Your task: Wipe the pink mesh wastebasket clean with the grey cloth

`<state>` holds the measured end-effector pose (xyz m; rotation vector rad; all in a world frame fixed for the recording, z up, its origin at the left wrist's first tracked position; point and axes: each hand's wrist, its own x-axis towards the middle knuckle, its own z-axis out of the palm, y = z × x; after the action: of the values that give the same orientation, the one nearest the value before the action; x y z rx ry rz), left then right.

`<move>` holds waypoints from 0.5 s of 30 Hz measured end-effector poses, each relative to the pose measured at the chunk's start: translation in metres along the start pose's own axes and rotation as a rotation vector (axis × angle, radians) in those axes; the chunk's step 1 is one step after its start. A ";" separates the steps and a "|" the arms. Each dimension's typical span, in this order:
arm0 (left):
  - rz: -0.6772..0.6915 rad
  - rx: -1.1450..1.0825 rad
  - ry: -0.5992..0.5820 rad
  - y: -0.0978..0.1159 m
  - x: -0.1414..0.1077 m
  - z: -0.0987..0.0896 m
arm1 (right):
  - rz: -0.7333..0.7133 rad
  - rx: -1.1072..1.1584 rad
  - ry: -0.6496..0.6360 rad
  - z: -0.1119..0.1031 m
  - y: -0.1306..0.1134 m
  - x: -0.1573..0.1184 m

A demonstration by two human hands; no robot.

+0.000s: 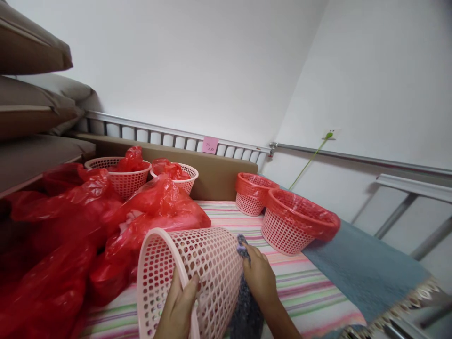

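A pink perforated plastic basket (215,263) lies tipped on its side, its mouth turned to the left. My left hand (178,306) grips its rim, thumb on the outer wall and fingers inside. At the basket's base, my right hand (259,273) holds a dark grey-blue cloth (247,306) against the bottom edge. Part of the cloth hangs down beside the basket. The right fingertips are partly hidden behind the cloth and base.
Red plastic bags (158,212) are heaped at left. Behind them stand two pink baskets (129,181) holding red plastic. Two baskets lined with red bags (287,233) stand at right on the striped sheet (310,287). Cushions (38,103) are stacked at far left; a metal rail (353,157) runs along the wall.
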<state>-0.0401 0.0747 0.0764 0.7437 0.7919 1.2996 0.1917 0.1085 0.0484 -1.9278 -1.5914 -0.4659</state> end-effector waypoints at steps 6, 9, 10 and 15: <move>0.008 0.029 0.049 0.002 -0.003 0.001 | -0.008 0.159 -0.075 -0.007 -0.019 0.006; 0.021 0.029 0.028 0.003 -0.004 0.003 | -0.107 0.264 -0.123 -0.021 -0.049 0.002; 0.024 0.025 0.009 0.003 -0.004 0.003 | -0.151 0.294 -0.140 -0.026 -0.060 0.000; 0.069 0.043 -0.098 0.003 0.000 0.000 | -0.400 0.450 -0.187 -0.060 -0.112 -0.016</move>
<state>-0.0418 0.0747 0.0788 0.8692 0.7221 1.3010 0.0860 0.0705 0.1094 -1.3506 -2.0109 -0.0660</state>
